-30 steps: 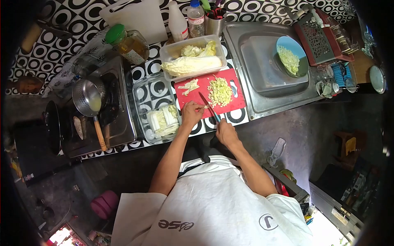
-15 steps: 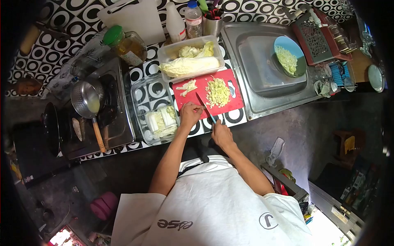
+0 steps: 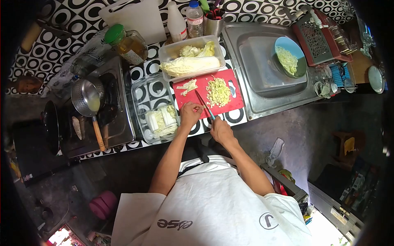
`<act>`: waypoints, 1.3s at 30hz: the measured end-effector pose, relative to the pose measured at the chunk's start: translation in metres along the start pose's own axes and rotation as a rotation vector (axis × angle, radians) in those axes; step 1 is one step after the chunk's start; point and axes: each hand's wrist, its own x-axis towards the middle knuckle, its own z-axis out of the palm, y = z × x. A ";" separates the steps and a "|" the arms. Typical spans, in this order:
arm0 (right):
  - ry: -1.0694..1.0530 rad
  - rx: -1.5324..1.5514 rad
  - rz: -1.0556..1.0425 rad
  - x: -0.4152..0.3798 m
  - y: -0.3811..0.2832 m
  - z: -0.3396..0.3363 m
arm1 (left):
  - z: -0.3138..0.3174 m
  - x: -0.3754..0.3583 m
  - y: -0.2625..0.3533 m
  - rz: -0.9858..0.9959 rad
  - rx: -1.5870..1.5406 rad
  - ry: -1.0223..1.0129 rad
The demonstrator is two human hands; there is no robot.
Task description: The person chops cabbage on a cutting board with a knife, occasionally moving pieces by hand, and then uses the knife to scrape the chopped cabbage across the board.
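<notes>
saucepan (image 3: 84, 98) on stove (image 3: 119, 128) | green-lidded jar (image 3: 129, 47) | white bottle (image 3: 176, 24) beside blue-capped bottle (image 3: 195, 21) | pink container (image 3: 102, 204) lower left

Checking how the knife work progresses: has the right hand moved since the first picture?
Yes, slightly: the right hand, holding the knife, has shifted left, judged against the red cutting board.

Around the cutting board (image 3: 202, 84) on the counter (image 3: 236, 116): cabbage (image 3: 193, 66) in a tub (image 3: 172, 46) at 11 o'clock, a container (image 3: 140, 134) at 8, a saucepan (image 3: 84, 96) on the stove (image 3: 117, 137) at 9, a sink (image 3: 252, 110) holding a bowl (image 3: 282, 40) at 2. Aboard it, chopped pieces (image 3: 218, 92) lie at 3, strips (image 3: 188, 87) at 10.
</notes>
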 end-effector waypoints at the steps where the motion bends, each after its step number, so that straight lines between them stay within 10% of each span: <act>1: -0.013 0.009 -0.002 -0.004 -0.001 -0.002 | -0.001 0.000 0.002 -0.011 -0.016 -0.007; 39: 0.043 -0.021 -0.045 -0.001 0.023 0.025 | -0.003 -0.003 0.004 -0.004 -0.012 -0.020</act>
